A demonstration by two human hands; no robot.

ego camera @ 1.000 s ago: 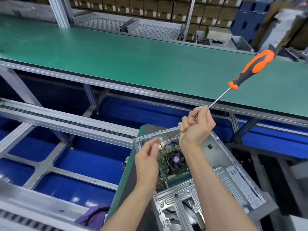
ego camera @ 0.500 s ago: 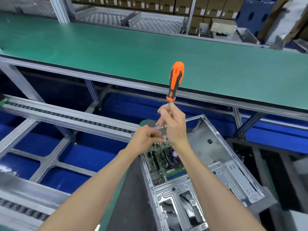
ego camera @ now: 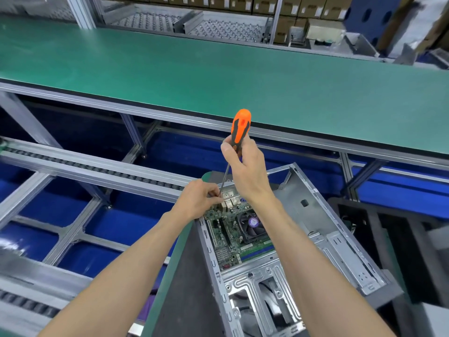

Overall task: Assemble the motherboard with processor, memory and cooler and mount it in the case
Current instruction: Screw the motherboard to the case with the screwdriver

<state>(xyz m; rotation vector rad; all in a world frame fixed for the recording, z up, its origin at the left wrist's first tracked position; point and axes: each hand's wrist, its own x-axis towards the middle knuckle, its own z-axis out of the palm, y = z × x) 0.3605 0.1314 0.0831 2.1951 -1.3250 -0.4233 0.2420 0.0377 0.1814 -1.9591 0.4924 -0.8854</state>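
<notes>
At the far corner of the motherboard [ego camera: 233,237], the left hand [ego camera: 199,200] pinches something small at the tip of the screwdriver [ego camera: 239,132] — likely a screw, though it is too small to make out — while the right hand [ego camera: 245,171] is wrapped round the lower part of the orange handle, shaft angled down toward that corner. The step looks like starting a mounting screw: it would go best with the shaft brought square to the board, the tip seated fully before turning, light pressure at first, and the left fingers let go only once the thread bites — a slip here could gouge the board or drop the screw among the parts. The motherboard lies flat inside the open case [ego camera: 315,229], with the cooler [ego camera: 251,224] fitted near its middle. Nearer the person than the board, the case holds bare metal framing with cut-outs. The case rests on a dark mat [ego camera: 192,288].
</notes>
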